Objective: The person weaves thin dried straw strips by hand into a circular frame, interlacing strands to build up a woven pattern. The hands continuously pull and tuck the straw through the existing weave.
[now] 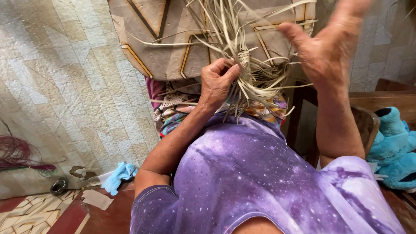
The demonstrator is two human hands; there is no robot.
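A pale quilted cloth with a stitched geometric pattern fills the left side of the view. Above the hands lies a tan cushion with dark and gold lines. The person wears a purple speckled shirt, which takes up the lower middle. At the right edge a turquoise plush toy sits on dark wooden furniture.

In the centre is a bundle of pale dried straw strips, with loose ends fanning upward and downward and a short woven section at its middle. It is held in front of the person's chest, over a multicoloured patterned cloth on the lap.

The left hand has its grip closed tight around the strips just beside the woven part, fingers curled and knuckles toward the camera. The right hand is raised to the right of the bundle with its grip wide, fingers spread and blurred; the thumb points toward the strips, and a few loose ends lie close to it, though whether they touch cannot be told.

At the far left lies a tangle of magenta and green fibres. Near the lower left are a crumpled light blue rag and a small dark round object.
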